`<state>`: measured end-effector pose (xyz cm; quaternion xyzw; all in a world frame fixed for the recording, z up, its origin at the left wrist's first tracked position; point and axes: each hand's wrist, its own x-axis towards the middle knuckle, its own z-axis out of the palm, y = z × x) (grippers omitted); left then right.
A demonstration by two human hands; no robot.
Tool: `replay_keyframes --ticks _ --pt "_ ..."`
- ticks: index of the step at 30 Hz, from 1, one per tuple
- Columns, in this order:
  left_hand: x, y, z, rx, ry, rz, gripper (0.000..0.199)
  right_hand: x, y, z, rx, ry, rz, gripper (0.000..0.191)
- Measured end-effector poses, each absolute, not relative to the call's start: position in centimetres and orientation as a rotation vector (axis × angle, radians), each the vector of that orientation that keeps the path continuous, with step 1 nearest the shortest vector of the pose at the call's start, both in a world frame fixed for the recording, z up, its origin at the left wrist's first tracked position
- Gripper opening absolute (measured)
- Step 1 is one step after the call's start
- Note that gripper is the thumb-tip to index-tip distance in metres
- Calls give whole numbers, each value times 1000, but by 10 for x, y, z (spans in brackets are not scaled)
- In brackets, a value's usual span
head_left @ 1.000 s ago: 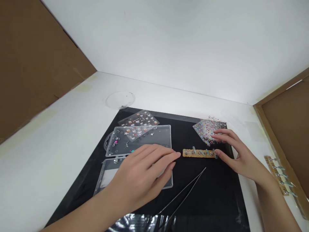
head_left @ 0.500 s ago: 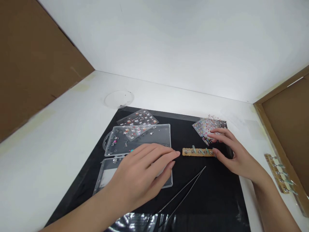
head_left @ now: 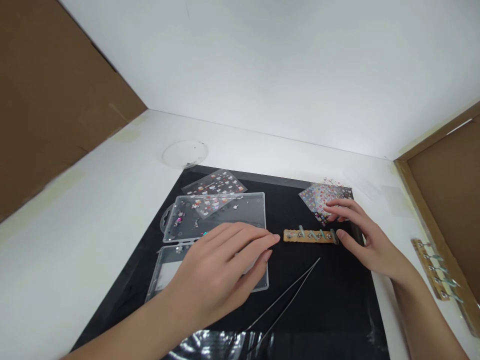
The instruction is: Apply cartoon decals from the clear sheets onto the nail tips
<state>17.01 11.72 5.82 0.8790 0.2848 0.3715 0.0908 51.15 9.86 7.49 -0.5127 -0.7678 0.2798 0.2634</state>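
A brown wavy-edged strip [head_left: 305,236] lies on the black mat, carrying several small metal holders with greenish false nails [head_left: 314,235] on them. My right hand [head_left: 362,240] hovers by its right end, thumb and fingers apart and nothing between them; the thumb tip is close to the last nail. My left hand [head_left: 228,270] rests over the clear plastic case [head_left: 265,215], fingers extended and thumb a little apart, fingertips just short of the strip's left end. I see nothing held in it. Metal tweezers [head_left: 292,290] lie on the mat below the strip.
A clear sticker sheet [head_left: 234,182] overlaps the case lid, where small charms sit. A second, colourful sticker sheet [head_left: 315,200] lies behind my right hand. A similar strip with nails [head_left: 431,270] stands far right. A clear round lid [head_left: 183,152] lies behind the black mat [head_left: 337,310].
My right thumb has drawn back to the right from the strip's end, uncovering the last nail. My left hand, the case and the tweezers stay where they were.
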Motion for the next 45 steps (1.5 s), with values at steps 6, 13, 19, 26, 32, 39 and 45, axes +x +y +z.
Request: replay_keyframes --ticks 6,13,19,26,32,39,45 --pt "169 118 59 2617 838 1099 22 515 100 72 -1369 -2024 871 54" --pt "170 117 59 2610 841 1119 20 521 102 70 -1398 -1935 994 47" --pt "171 117 59 2601 845 1132 19 522 105 68 -1432 -1917 1057 46" --pt "171 118 60 2618 844 1128 18 523 107 69 -1441 -1924 1105 44" --pt "170 117 60 2621 844 1128 18 523 106 69 -1457 -1899 1122 43" --pt "170 117 59 2622 842 1141 18 523 107 70 -1482 -1841 1194 44" --pt "171 117 59 2622 836 1141 17 527 107 74 -1464 -1770 1281 44"
